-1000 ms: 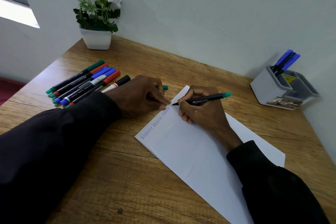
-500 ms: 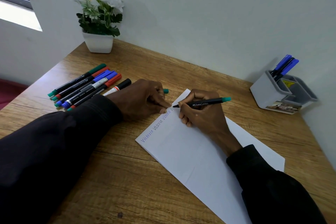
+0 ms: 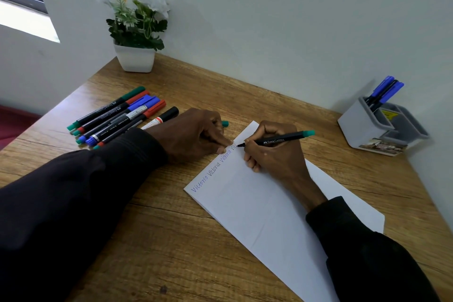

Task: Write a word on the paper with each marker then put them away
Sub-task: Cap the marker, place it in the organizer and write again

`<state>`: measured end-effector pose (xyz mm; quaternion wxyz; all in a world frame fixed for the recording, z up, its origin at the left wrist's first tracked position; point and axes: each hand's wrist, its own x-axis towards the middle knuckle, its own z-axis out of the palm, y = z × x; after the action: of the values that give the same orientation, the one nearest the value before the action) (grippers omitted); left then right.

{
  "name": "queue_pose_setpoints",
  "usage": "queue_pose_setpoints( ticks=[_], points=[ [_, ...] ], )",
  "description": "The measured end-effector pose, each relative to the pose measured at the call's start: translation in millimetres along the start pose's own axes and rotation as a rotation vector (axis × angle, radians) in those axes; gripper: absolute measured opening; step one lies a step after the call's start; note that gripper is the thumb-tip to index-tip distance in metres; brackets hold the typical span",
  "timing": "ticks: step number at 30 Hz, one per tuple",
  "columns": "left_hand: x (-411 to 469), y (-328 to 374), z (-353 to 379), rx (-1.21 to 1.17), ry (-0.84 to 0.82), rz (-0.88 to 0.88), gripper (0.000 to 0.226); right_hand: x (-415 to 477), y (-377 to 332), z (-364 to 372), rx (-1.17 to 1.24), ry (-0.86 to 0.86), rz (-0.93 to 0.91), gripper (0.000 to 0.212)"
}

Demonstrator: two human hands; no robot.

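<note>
A white sheet of paper [image 3: 264, 208] lies slanted on the wooden desk [image 3: 171, 247]. "Victoria" is written three times along its upper left edge, and a fourth word is begun. My right hand [image 3: 277, 157] grips a black marker with a green end [image 3: 282, 139], its tip touching the paper near the top corner. My left hand [image 3: 196, 135] rests curled at the paper's edge, fingertips on the sheet. A green cap [image 3: 224, 123] pokes out from behind its fingers. Several capped markers [image 3: 117, 115] lie in a row to the left.
A grey desk organiser [image 3: 362, 127] holding blue markers [image 3: 384, 91] stands at the right against the wall. A white pot with white flowers [image 3: 134, 56] sits in the far left corner. The desk's left edge runs close to the marker row.
The marker tip has moved slightly along the top line, adding letters to the fourth word. My left hand has stayed in place. The camera view has shifted a little.
</note>
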<state>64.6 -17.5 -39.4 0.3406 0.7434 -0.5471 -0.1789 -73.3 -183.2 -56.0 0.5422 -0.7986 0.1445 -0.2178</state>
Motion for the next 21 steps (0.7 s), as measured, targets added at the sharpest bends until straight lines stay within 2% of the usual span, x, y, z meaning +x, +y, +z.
queue_pose_setpoints(
  ticks=[8,19,21],
  points=[
    [0.2,-0.7,0.0,0.0,-0.005,-0.006,0.04,0.7,3.5,-0.4,0.015,-0.01,-0.018,0.027],
    [1.3,-2.1,-0.5,0.002,-0.054,0.007,0.035,1.7,3.7,-0.1,0.01,0.01,-0.004,0.023],
    [1.8,-3.0,-0.5,0.008,-0.067,0.005,0.028,1.5,3.9,-0.2,0.014,0.012,-0.009,0.02]
  ],
)
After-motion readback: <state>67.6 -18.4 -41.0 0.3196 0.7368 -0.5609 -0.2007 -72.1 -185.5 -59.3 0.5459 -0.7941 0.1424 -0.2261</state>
